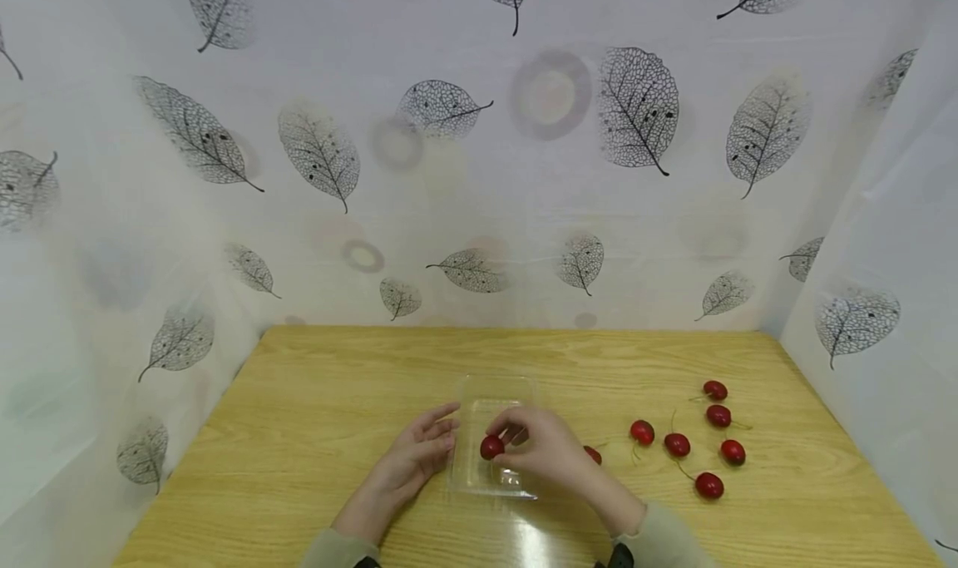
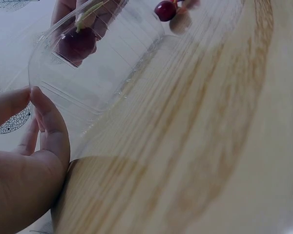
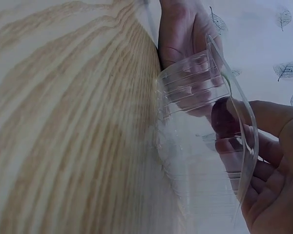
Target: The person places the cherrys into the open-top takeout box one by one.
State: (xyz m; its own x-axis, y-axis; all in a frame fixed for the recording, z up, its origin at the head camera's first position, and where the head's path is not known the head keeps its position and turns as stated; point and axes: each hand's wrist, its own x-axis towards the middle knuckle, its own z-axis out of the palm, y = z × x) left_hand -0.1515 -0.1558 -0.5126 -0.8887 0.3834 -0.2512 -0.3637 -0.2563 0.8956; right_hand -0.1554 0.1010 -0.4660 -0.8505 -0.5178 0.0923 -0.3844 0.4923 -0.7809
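A clear plastic container [image 1: 479,387] stands on the table in front of me, seen from the side in both wrist views. My left hand [image 1: 414,456] is at its left side; in the left wrist view, the thumb and a finger pinch the container's rim. My right hand [image 1: 540,445] reaches over the container and holds a dark red cherry [image 1: 491,447] between thumb and fingers. Through the clear wall, the left wrist view shows this cherry [image 2: 77,45] with a green stem, inside the container below its rim. Another cherry [image 1: 593,455] lies partly hidden behind the right hand.
Several red cherries, most with visible stems, lie scattered on the right of the wooden table [image 1: 337,385]; the nearest is one cherry [image 1: 708,486] towards the front. A pale leaf-printed sheet [image 1: 524,194] hangs behind the table and along both sides.
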